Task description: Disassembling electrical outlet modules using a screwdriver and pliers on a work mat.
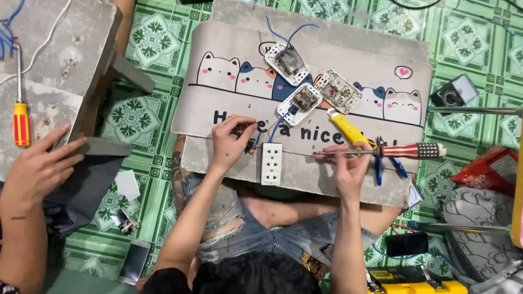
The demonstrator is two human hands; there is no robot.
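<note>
Left hand: the left hand (233, 140) was pinched shut on a small dark part (251, 147) at the end of a blue wire (276, 126), just left of the white socket (272, 163).
Right hand: the right hand (348, 167) was closed around the shaft of a screwdriver (381, 152), which lay level with its striped handle pointing right and its tip just right of the socket.
Socket: it lay face up on the surface (305, 174), at the near edge of the cat-print mat (218, 109), between the two hands.
Modules: three opened switch modules (305, 99) sat on the mat beyond the socket; the blue wire ran up to the nearest one.
Yellow tool: a yellow-handled tool (345, 127) lay tilted just beyond the right hand.
Pliers: blue-handled pliers (388, 166) lay under the screwdriver.
Meter: a meter (455, 91) sat on the floor, well right.
Other person: another person's hand (38, 166) rested open on a grey block (54, 71) at far left, near a red-and-yellow screwdriver (20, 121).
</note>
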